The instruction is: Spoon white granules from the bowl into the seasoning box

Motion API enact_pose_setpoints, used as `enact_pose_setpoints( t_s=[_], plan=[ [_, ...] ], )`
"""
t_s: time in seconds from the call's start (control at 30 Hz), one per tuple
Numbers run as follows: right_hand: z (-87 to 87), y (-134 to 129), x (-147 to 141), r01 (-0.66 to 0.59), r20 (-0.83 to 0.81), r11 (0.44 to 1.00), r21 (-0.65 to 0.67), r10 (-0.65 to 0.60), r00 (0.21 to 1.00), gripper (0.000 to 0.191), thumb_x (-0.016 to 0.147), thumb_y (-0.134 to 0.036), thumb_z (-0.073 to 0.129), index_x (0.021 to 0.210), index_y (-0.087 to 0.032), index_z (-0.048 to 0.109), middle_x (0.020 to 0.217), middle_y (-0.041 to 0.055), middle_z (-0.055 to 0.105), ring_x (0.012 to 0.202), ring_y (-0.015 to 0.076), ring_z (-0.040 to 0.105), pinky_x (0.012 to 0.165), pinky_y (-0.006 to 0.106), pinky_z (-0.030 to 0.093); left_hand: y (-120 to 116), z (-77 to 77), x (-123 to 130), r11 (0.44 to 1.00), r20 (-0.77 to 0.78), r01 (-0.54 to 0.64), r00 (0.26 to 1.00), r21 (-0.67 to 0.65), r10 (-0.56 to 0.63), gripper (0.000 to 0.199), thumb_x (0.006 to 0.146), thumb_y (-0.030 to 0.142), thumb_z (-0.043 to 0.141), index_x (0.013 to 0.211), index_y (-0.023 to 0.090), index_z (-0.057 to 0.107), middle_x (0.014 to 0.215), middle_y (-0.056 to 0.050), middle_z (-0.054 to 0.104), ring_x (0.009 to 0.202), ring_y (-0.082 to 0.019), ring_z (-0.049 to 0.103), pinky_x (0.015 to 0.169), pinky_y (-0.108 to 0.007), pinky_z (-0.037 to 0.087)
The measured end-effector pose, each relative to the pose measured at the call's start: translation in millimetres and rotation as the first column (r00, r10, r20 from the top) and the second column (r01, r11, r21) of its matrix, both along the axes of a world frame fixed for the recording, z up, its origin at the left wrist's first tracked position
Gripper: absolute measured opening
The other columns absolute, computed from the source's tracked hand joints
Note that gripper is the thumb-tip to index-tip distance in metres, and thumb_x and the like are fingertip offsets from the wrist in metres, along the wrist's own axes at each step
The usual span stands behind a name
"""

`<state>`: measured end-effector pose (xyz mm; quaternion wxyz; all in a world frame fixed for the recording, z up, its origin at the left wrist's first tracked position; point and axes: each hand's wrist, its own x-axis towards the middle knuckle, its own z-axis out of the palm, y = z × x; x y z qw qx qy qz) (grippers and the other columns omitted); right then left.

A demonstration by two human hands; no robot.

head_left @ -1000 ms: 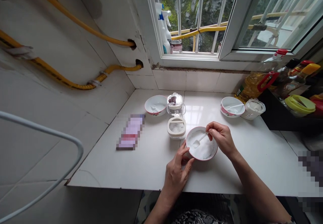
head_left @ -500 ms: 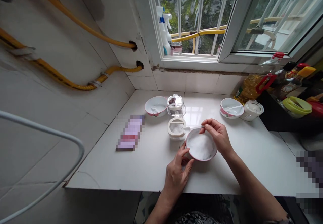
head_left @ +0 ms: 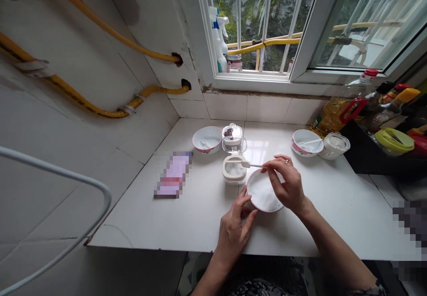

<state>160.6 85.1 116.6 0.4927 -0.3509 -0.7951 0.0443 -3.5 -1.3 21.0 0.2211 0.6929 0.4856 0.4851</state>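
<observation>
- Bowl (head_left: 265,210), white ceramic with a pink rim and holding white powder, sits at lower centre of the frame on the desk (head_left: 150,225); it likely feels fairly light but fragile, and is best held at the rim.
- Left hand (head_left: 233,231): fingers (head_left: 242,202) curl firmly around the bowl's left side.
- Right hand (head_left: 287,185): fingers (head_left: 273,165) pinch a slim white spoon (head_left: 253,165) by the handle, its tip just over an open plastic tub (head_left: 234,170).

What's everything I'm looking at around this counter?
bowl of white granules: one, white with pink rim, front of counter
bowls with spoons: two, white with pink rims, back of counter
open container: one, white rim, beside held bowl
plastic spoon: one, white, above container
tub: one, white, back right
oil bottle: one, yellow, back right corner
spray bottles: two, white, at window
hoses: two, yellow, on wall
left hand: one, gripping bowl
right hand: one, pinching spoon
</observation>
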Motion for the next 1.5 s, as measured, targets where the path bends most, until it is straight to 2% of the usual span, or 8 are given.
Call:
enact_pose_setpoints(
  t_s=[0.17,0.47,0.6,0.83,0.93,1.03,1.17,1.5],
  plan=[
    [-0.1,-4,13,0.019,0.032,0.989,-0.148,-0.014,0.999,0.018,0.086,-0.013,0.046,0.078,-0.024,0.057,0.062,-0.0031,0.063,0.054,0.0152,0.054,0.091,0.042,0.046,0,1.3,0,1.0,-0.013,-0.016,1.0,0.0,0.016,0.027,0.101,0.032,0.052,0.125,0.022,0.052,0.142,-0.019,0.058,0.076,-0.015,0.076,0.072,-0.027,0.063],
    [-21.2,2,7,-0.045,0.114,0.931,-0.362,0.092,0.989,0.017,0.078,-0.012,0.046,0.072,-0.023,0.058,0.06,-0.0022,0.062,0.056,0.0155,0.049,0.089,0.04,0.042,1,2.2,0,1.0,-0.027,-0.019,0.999,0.015,0.019,0.028,0.101,0.031,0.052,0.127,0.022,0.051,0.141,-0.018,0.059,0.08,-0.016,0.077,0.074,-0.027,0.063],
    [-14.3,2,12,-0.014,-0.056,0.829,-0.559,-0.021,0.998,0.019,0.076,-0.016,0.046,0.064,-0.024,0.058,0.057,-0.0004,0.062,0.072,0.0203,0.058,0.078,0.034,0.044,1,2.1,0,1.0,-0.029,-0.022,0.999,0.021,0.022,0.028,0.1,0.03,0.053,0.127,0.022,0.051,0.141,-0.018,0.059,0.084,-0.017,0.077,0.076,-0.027,0.063],
    [-6.1,2,16,-0.147,-0.28,0.686,-0.712,-0.087,0.956,0.015,0.074,-0.023,0.049,0.066,-0.021,0.061,0.05,-0.0029,0.057,0.053,0.0153,0.05,0.062,0.029,0.042,1,1.2,-1,1.0,-0.018,-0.004,1.0,0.001,0.004,0.029,0.1,0.03,0.053,0.128,0.022,0.051,0.143,-0.019,0.057,0.079,-0.015,0.077,0.074,-0.027,0.063],
    [-8.0,2,16,-0.11,-0.23,0.718,-0.687,-0.071,0.97,0.016,0.075,-0.02,0.048,0.065,-0.022,0.06,0.05,-0.0024,0.058,0.057,0.0166,0.053,0.066,0.03,0.044,1,1.2,-1,1.0,-0.028,-0.01,1.0,0.006,0.011,0.028,0.101,0.031,0.052,0.128,0.022,0.05,0.142,-0.019,0.058,0.081,-0.016,0.077,0.075,-0.028,0.063],
    [-12.2,2,16,-0.037,-0.063,0.818,-0.574,0.001,0.998,0.019,0.076,-0.016,0.047,0.063,-0.023,0.058,0.055,-0.0012,0.061,0.071,0.0199,0.058,0.083,0.037,0.045,1,1.5,-1,1.0,-0.036,-0.017,0.999,0.013,0.017,0.027,0.101,0.031,0.052,0.127,0.022,0.051,0.142,-0.019,0.058,0.082,-0.017,0.077,0.075,-0.028,0.063],
    [-16.4,1,12,-0.102,0.086,0.88,-0.464,0.16,0.983,0.019,0.077,-0.011,0.046,0.069,-0.024,0.058,0.064,-0.0029,0.064,0.06,0.0157,0.051,0.096,0.043,0.042,1,1.7,-1,1.0,-0.03,-0.021,0.999,0.01,0.021,0.027,0.1,0.03,0.053,0.126,0.022,0.052,0.141,-0.018,0.059,0.081,-0.017,0.077,0.074,-0.028,0.064],
    [-8.2,-1,19,-0.13,-0.108,0.743,-0.657,0.078,0.991,0.021,0.074,-0.015,0.046,0.061,-0.024,0.059,0.053,-0.0003,0.06,0.076,0.0213,0.057,0.075,0.034,0.046,0,2.1,-1,1.0,-0.022,-0.025,0.999,-0.013,0.025,0.027,0.099,0.028,0.055,0.124,0.022,0.053,0.14,-0.017,0.06,0.079,-0.016,0.077,0.074,-0.028,0.063]
  ],
)
